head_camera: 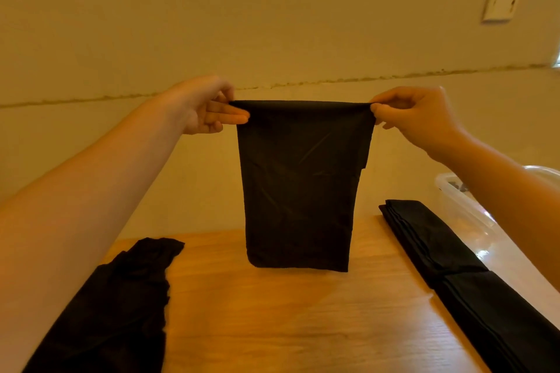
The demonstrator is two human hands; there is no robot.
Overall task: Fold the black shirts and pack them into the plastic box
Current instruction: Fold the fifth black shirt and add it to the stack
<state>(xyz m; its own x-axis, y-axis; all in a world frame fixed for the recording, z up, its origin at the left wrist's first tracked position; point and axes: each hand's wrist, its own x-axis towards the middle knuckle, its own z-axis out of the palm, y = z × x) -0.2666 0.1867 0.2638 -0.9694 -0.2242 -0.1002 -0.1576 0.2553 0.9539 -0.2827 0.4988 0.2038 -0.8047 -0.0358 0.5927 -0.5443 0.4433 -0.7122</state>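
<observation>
Both hands up in front of the wall, holding one folded black shirt [300, 185] by its top edge. Left hand [206, 109] pinches the top left corner, thumb behind, fingers on the front face. Right hand [415, 118] pinches the top right corner, fingertips curled onto the fold. Both grips are closed on the fabric.

The shirt hangs straight down as a narrow panel, top edge pulled taut between the hands. Bottom hem sits level with the far part of the table [272, 312]; can't tell if it touches the wood or hangs just above.

Left near side of the table: crumpled pile of black shirts [115, 306], unfolded, partly under the left forearm.

Right side: stack of folded black shirts [454, 266] lying as a long strip running near to far, layered edges visible.

Plastic box [463, 212], clear, sits just right of that stack at the right edge of the table, partly hidden by the right forearm. Something dark inside, too small to identify.
</observation>
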